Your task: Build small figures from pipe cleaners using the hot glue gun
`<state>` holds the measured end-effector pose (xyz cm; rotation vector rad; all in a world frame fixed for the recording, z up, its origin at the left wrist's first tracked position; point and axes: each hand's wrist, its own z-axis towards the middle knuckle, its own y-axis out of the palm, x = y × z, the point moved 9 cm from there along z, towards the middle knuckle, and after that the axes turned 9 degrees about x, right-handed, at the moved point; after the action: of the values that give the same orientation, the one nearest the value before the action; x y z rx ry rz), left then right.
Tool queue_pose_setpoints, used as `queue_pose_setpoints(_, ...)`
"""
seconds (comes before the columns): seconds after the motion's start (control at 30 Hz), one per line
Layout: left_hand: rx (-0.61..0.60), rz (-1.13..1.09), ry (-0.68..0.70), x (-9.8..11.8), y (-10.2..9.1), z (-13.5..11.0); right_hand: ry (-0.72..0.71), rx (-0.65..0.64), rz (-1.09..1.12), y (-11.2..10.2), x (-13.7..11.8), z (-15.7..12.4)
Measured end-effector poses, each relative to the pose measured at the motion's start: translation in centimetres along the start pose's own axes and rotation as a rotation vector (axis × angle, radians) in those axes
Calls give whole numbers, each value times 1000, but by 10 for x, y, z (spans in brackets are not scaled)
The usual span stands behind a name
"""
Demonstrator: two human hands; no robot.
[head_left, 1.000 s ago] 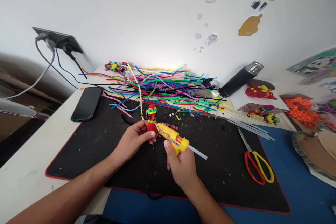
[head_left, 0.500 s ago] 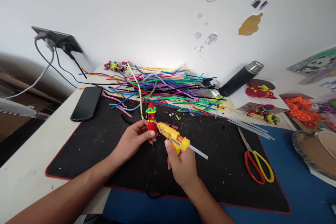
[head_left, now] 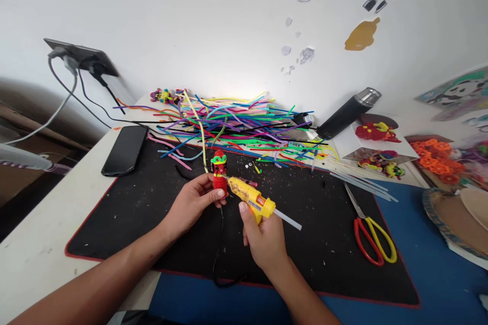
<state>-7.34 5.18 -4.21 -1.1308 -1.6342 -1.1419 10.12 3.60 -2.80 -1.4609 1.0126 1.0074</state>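
Note:
Upright between the thumb and fingers of my left hand [head_left: 200, 197] is a small red pipe-cleaner figure [head_left: 220, 183], with a green-and-yellow band on its head and a yellow band around its middle. My right hand [head_left: 263, 236] is wrapped around the handle of a yellow hot glue gun [head_left: 249, 194]. Its nozzle tip meets the figure's right side near the yellow band; whether it touches cannot be made out. A translucent glue stick [head_left: 288, 219] pokes out of the gun's back end. A black cord hangs down below the figure onto the mat.
Both hands are over a black mat [head_left: 152, 244]. A phone [head_left: 125, 151] lies at its left corner, scissors [head_left: 371, 233] at its right. Behind are heaped pipe cleaners [head_left: 236, 122], spare glue sticks [head_left: 366, 185] and a leaning black flask [head_left: 348, 113].
The view has shifted very slightly. Both hands, the figure and the glue gun keep nearly the same positions.

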Motion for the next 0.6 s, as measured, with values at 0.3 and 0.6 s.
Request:
queue_pose_setpoints(0.3,71,1,32,3,-5,0,15,18,42,-2,-1,-5)
queue_pose_setpoints(0.6,150,-5,94,10,-22,3,122,86,245,-24,6,-3)
